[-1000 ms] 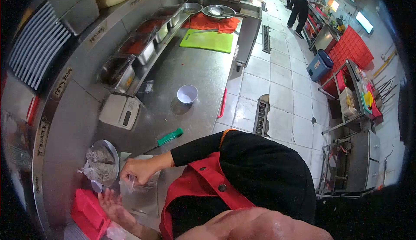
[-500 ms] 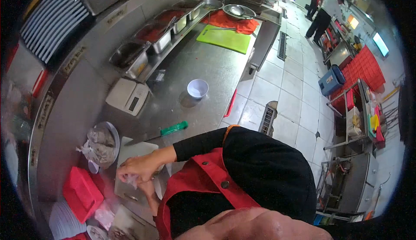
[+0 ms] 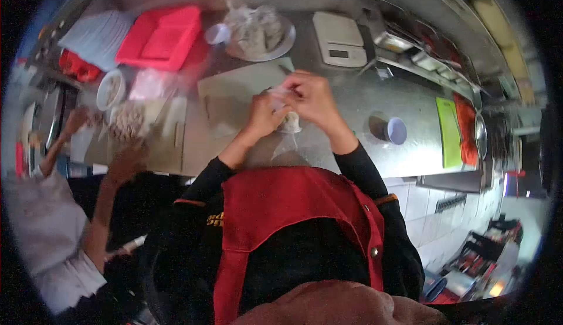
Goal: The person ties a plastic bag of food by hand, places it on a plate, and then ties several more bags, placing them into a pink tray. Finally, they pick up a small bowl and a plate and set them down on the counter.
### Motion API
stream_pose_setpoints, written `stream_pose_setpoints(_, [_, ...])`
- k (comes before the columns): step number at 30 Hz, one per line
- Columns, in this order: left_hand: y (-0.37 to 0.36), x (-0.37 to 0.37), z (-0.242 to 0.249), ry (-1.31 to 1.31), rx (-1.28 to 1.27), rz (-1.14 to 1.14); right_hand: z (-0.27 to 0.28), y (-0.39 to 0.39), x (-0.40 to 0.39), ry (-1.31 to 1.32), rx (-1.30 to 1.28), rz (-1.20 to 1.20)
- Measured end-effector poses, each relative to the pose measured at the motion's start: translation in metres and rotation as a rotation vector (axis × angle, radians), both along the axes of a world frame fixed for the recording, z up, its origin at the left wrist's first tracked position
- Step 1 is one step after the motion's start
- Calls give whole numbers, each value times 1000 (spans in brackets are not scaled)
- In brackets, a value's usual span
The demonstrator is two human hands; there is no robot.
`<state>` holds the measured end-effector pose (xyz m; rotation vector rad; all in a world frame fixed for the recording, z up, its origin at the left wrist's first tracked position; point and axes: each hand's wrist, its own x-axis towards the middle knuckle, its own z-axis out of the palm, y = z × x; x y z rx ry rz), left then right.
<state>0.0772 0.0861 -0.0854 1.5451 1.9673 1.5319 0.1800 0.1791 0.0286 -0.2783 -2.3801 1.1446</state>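
Note:
My left hand [image 3: 264,115] and my right hand [image 3: 309,97] meet over the steel counter, fingers closed. Both pinch a thin, translucent plastic bag [image 3: 280,94] at its upper part. Just under my fingers, a pale lump [image 3: 290,122] shows, apparently inside clear plastic; its kind cannot be made out. Behind my hands lies a white cutting board [image 3: 226,93]. Further back, a round metal bowl [image 3: 285,46] holds knotted plastic bags with greyish contents [image 3: 258,31]. Right of it stands a white kitchen scale [image 3: 340,37].
At left, a co-worker's hands [image 3: 126,159] are over a cutting board [image 3: 170,149] with chopped pieces [image 3: 128,121]. A red tray [image 3: 161,37] and stacked plates [image 3: 99,37] stand behind. To my right are a small white bowl [image 3: 396,130] and a green board [image 3: 448,134].
The view has swung left and down, bringing the co-worker into sight. My left hand, partly hidden before, now shows beside the right at the plastic bag.

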Motion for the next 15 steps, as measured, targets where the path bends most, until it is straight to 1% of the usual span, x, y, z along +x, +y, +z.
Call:
stream_pose_setpoints(1, [1,1,1,-11,85,22,-3,3,0,-13,-6,30])
stream_pose_setpoints(2, [1,3,1,-22,83,45,-7,5,1,-11,-122,-5])
stream_pose_setpoints(3, [1,4,3,-7,32,78,-11,7,0,-8,-233,-47])
stream_pose_setpoints(4, [-2,8,8,14,-15,114,-10,4,2,-13,-228,-28])
stream_pose_setpoints(6, [4,4,-13,-4,10,109,-14,4,0,74,75,-58])
stream_pose_setpoints(7, [4,4,-15,-15,29,86,-18,3,-1,121,224,-77])
stream_pose_setpoints(8, [3,4,-16,-16,31,89,-26,5,-2,121,225,-73])
stream_pose_setpoints(10, [2,4,-12,185,-38,-9,-40,11,-8,27,249,79])
stream_pose_setpoints(11, [2,5,0,189,-32,-5,-28,8,-8,31,255,81])
stream_pose_setpoints(13, [0,7,25,86,-14,72,-2,3,-4,-5,145,56])
stream_pose_setpoints(14, [0,4,34,87,-8,76,2,4,-3,-3,151,60])
stream_pose_setpoints(15, [0,1,40,197,-21,126,6,6,-2,-1,-14,23])
